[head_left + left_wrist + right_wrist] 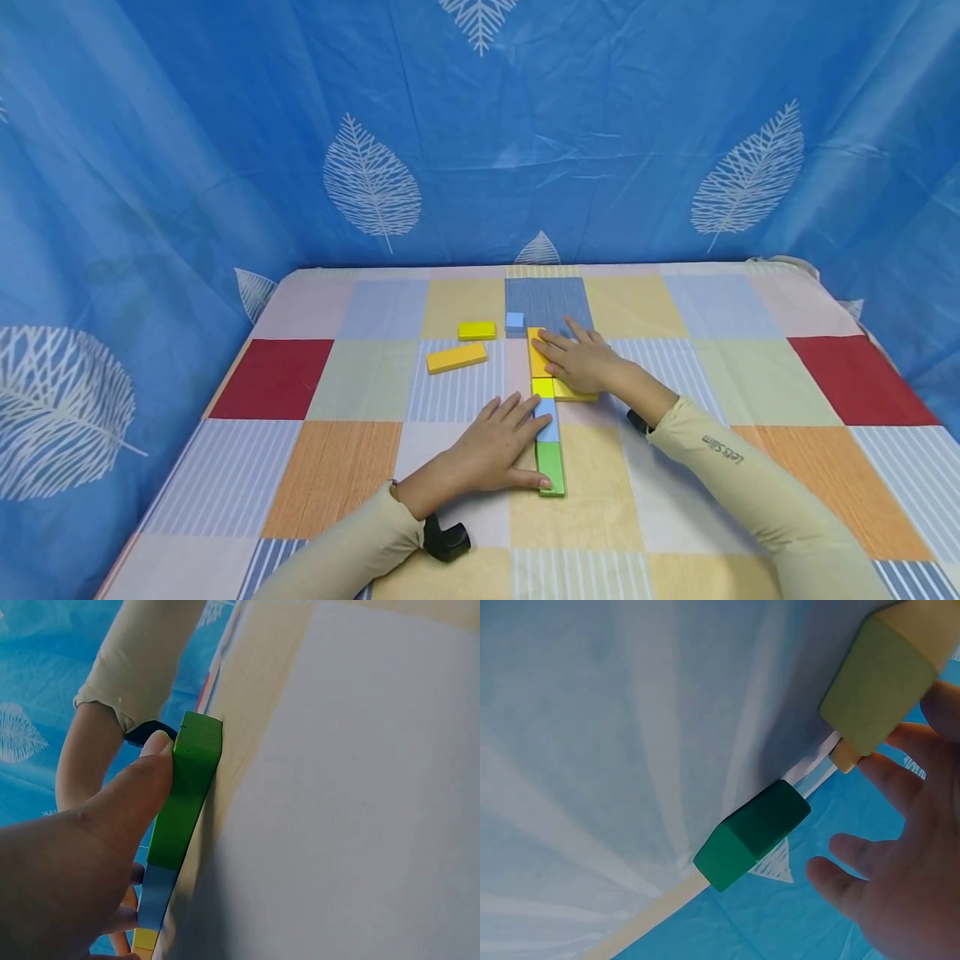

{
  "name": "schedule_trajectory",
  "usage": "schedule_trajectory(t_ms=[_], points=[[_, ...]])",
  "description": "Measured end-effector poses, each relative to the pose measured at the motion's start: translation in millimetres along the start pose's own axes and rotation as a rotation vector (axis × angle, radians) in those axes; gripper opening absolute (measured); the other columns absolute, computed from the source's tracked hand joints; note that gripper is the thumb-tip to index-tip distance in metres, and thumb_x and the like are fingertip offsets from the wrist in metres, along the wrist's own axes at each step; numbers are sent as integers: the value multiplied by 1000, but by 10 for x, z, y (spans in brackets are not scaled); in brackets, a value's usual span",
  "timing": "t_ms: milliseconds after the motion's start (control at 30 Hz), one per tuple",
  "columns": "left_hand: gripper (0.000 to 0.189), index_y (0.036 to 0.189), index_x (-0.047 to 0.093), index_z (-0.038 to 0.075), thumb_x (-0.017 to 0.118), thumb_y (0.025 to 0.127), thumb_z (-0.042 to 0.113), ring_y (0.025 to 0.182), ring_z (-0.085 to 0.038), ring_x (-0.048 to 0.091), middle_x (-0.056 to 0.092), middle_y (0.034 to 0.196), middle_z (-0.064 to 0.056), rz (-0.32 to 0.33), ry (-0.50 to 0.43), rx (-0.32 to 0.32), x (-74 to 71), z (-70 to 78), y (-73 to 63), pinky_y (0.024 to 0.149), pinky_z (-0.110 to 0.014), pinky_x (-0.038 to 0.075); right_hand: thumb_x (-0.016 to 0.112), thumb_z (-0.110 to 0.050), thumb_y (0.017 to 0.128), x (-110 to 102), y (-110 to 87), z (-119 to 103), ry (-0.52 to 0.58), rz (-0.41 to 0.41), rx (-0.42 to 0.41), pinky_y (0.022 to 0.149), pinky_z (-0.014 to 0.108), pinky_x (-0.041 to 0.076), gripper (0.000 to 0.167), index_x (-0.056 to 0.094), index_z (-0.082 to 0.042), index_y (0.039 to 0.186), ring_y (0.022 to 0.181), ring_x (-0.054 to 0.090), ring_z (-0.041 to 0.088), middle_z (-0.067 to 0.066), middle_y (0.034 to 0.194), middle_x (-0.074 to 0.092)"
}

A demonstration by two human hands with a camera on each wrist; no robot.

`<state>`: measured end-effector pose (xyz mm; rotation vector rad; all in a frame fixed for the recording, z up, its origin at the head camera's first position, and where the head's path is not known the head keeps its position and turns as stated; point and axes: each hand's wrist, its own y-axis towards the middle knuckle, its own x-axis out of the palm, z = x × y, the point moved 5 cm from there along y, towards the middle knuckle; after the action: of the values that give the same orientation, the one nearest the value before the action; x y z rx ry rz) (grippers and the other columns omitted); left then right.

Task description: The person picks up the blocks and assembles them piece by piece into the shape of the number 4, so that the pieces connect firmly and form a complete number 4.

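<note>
A row of blocks lies end to end on the cloth: an orange-yellow block (537,360), a small yellow block (543,387), a blue block (548,425) and a green block (551,469). Beside the small yellow one, a pale yellow block (576,393) sticks out to the right. My left hand (495,450) lies along the row's left side, fingers spread, thumb on the near end of the green block and fingertips at the blue one. My right hand (588,364) rests with extended fingers over the orange-yellow block and partly covers the pale yellow one.
Left of the row's far end lie a yellow block (477,331), another orange-yellow block (457,358) and a small light blue block (514,322). In the right wrist view, a dark green block (754,836) sits apart from the hand. A blue leaf-print curtain (570,167) hangs behind the table.
</note>
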<state>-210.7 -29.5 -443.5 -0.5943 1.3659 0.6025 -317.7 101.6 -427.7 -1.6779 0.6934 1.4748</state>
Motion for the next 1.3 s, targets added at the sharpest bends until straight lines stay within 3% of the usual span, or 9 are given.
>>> schedule_trajectory(t_ms=[600,867,1067,1300], points=[[82,143,32,20,47,78,69,138,-30,22,24,151,-6,0,-6,-9,14,18,2,108,-50,23,36,-31,98,11,-53,-30,-1,18,-22,103,62,21,49,30,-15,144,136,12,45,8,150,25],[81,142,32,19,47,79,68,138,-31,22,24,151,-8,8,-19,13,24,39,16,108,-51,23,43,-33,96,-14,-203,85,130,89,-38,101,64,22,53,28,-15,144,137,10,45,8,151,24],[82,142,33,19,48,79,68,137,-32,24,25,150,-8,23,-12,13,17,31,15,108,-51,24,47,-36,94,45,-359,114,176,23,-41,100,67,20,61,23,-14,146,136,7,48,8,151,22],[81,142,33,19,48,79,68,138,-32,23,24,151,-8,15,-35,5,27,23,4,109,-51,22,47,-36,94,68,-372,110,163,5,-25,101,65,20,62,22,-14,146,136,8,47,8,152,21]])
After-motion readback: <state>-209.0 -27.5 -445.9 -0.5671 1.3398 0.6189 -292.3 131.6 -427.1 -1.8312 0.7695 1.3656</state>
